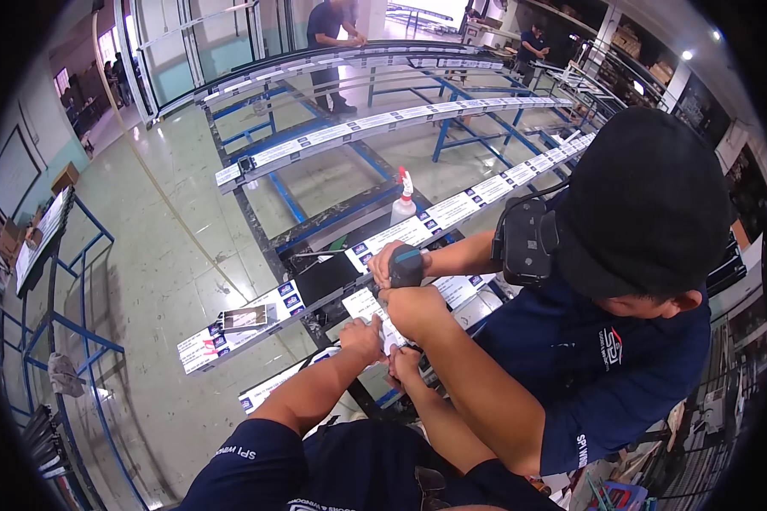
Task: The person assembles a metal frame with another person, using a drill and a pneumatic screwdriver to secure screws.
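Note:
My left hand (363, 340) is closed on a short profile piece covered in white printed film (362, 305), below the co-worker's hands. Close beside it, my right hand (406, 364) is closed at the lower end of the same piece, its fingertips partly hidden. A co-worker in a dark cap leans in from the right and holds a dark power tool (406, 266) over the piece with both hands. The tool's tip is hidden. Behind the piece runs a long film-covered profile (435, 219) with a black bare section (326, 281).
A phone-like flat object (245, 318) lies on the near profile's left end. A spray bottle (404, 198) with a red-and-white head stands behind the profile. More long profiles (332, 134) rest on blue metal stands (290, 198). Other people work at the back.

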